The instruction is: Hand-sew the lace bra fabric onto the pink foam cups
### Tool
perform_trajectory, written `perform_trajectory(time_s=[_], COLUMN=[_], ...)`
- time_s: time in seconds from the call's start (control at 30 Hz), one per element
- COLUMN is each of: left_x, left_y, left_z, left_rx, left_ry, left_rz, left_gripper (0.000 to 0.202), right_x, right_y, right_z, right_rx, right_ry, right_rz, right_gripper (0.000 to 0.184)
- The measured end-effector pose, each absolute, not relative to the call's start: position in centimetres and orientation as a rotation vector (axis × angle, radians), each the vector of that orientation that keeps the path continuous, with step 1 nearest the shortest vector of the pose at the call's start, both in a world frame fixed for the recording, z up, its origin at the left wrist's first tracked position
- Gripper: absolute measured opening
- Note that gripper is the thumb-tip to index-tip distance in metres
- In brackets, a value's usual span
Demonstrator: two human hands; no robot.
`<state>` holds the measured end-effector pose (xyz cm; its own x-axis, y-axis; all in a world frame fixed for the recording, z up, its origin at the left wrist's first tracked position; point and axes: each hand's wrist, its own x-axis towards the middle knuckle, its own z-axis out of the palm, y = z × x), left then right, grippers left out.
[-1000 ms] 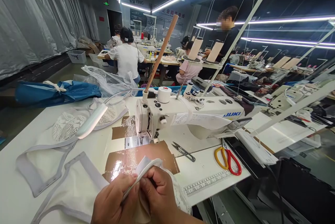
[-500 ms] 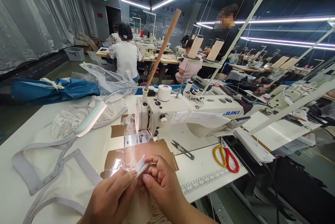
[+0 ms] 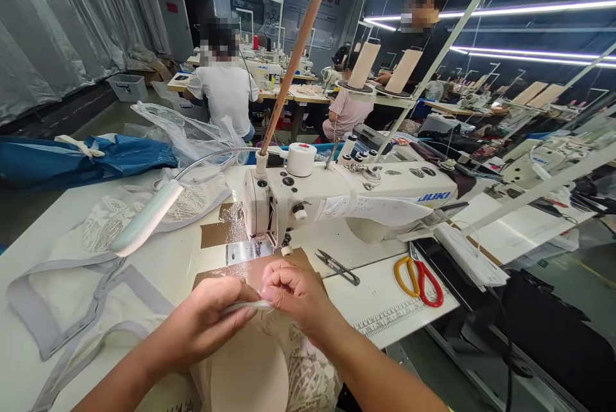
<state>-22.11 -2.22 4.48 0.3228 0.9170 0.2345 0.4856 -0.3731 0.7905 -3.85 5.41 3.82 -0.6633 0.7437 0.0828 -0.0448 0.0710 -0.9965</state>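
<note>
Evidently both hands are on the same garment piece [image 3: 250, 370], at the near side of the table [image 3: 380, 309]. Its pale folded edge [image 3: 245, 305] lies between the left hand's thumb and fingers, clamped along its length. The left hand [image 3: 214, 312] sits at nine o'clock of that edge. At its three o'clock end the right hand [image 3: 298, 296] has thumb and fingertips together, pinched on the tip. A beige rounded panel hangs below toward six o'clock, with white lace [image 3: 312, 370] beside it at about five.

As for containers, all well apart from the hands, a blue bag [image 3: 86, 160] lies at ten o'clock, its neck gathered with a white tie; its contents are hidden. Clear plastic wrapping [image 3: 192, 133] is crumpled at eleven o'clock, and a grey bin [image 3: 129, 87] stands on the floor farther off, also near eleven; I cannot tell what it holds.

The folded edge's long axis runs roughly from nine to three o'clock, nearly level, its tip pointing to three. The sewing machine [image 3: 337, 190] stands at one o'clock, black snips [image 3: 337, 267] lie between two and three, and red-and-yellow-handled scissors [image 3: 419, 278] near three.
</note>
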Motion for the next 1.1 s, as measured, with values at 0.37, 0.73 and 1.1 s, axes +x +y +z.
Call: perform_trajectory(time_s=[0.37, 0.73, 1.1], left_x=[-22.5, -23.5, -25.8], left_y=[-0.8, -1.2, -0.8], left_z=[3.2, 1.3, 0.9], left_rx=[1.666, 1.072, 1.022], left_ry=[1.235, 1.068, 1.042], left_rz=[0.890, 0.935, 0.784], left_gripper=[0.021, 0.026, 0.035], right_x=[-4.1, -3.7, 3.0], right_y=[5.8, 6.8, 9.7], right_z=[2.8, 1.1, 2.5], right_rx=[-0.749, -0.732, -0.728], right_ry=[-1.550, -0.920, -0.913], right_rz=[2.016, 2.106, 1.767], right_gripper=[0.032, 0.031, 0.024])
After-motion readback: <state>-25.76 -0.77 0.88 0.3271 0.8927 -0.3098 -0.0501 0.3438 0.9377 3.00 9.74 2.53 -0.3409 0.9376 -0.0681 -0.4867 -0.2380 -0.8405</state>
